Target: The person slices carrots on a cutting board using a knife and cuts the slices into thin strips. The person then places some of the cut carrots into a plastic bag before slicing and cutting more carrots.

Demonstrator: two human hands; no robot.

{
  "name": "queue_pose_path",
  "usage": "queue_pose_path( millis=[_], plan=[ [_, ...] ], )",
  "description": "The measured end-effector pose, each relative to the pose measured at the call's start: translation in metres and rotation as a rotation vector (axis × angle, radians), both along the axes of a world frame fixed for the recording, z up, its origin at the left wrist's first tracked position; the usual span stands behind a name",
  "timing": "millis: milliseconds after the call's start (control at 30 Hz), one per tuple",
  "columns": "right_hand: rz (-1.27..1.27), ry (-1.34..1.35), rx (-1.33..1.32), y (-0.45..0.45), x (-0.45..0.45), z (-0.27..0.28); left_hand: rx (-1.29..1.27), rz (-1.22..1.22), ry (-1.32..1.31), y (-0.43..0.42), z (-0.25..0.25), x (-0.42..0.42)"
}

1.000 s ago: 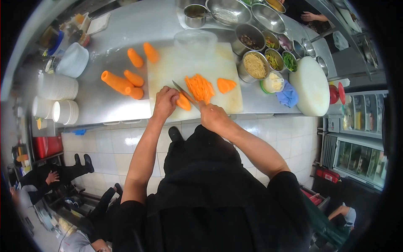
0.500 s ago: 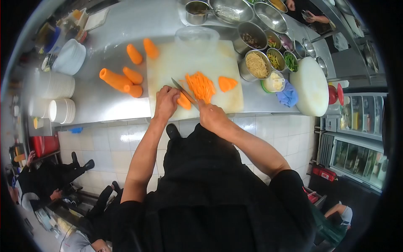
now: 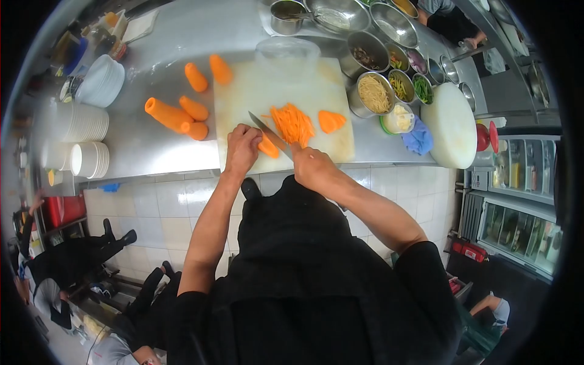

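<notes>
On the pale cutting board (image 3: 243, 85), my left hand (image 3: 243, 146) presses with curled fingers on a piece of carrot (image 3: 268, 146). My right hand (image 3: 313, 165) is wrapped round the handle of a knife (image 3: 270, 132), whose blade lies slantwise between the held piece and a heap of shredded carrot (image 3: 292, 123). Some carrot slices (image 3: 331, 121) rest at the board's right side. Several peeled carrots, among them a long carrot (image 3: 164, 113), lie left of the board, and one carrot (image 3: 221, 69) overlaps its upper left corner.
Stacked white bowls (image 3: 90, 160) stand at the left. Behind and right are metal pots, a container of pale strips (image 3: 374, 94), a blue cloth (image 3: 417, 137) and a thick round white block (image 3: 448, 125). Other people are at the lower left, upper right and lower right.
The knife blade has tilted slightly and shows more of its flat side, and my right hand has shifted a little right. Co-workers at the upper right and lower left have changed posture.
</notes>
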State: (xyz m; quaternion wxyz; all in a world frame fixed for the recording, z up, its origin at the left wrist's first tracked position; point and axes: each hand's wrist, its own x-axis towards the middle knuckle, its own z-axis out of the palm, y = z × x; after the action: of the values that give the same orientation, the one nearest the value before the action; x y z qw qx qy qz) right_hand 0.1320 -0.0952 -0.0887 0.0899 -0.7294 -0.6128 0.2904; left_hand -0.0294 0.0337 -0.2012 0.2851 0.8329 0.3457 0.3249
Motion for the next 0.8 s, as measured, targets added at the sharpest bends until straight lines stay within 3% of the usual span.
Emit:
queue_pose_path(
  millis=[67,167,500,667,800],
  plan=[
    [0.021,-0.011,0.006,-0.001,-0.004,0.007,0.008,0.001,-0.005,0.001,-0.001,0.0],
    [-0.036,0.036,0.119,-0.012,-0.011,-0.035,0.036,-0.007,-0.009,0.0,-0.002,-0.001],
    [-0.003,-0.008,-0.067,0.003,-0.011,-0.01,0.018,0.017,-0.003,-0.003,0.003,-0.001],
    [-0.026,0.005,0.063,-0.003,-0.009,-0.03,0.051,0.012,-0.008,-0.003,-0.003,-0.005],
    [0.037,-0.006,0.026,0.004,-0.006,0.0,0.023,0.006,-0.004,-0.001,-0.005,-0.005]
  ],
)
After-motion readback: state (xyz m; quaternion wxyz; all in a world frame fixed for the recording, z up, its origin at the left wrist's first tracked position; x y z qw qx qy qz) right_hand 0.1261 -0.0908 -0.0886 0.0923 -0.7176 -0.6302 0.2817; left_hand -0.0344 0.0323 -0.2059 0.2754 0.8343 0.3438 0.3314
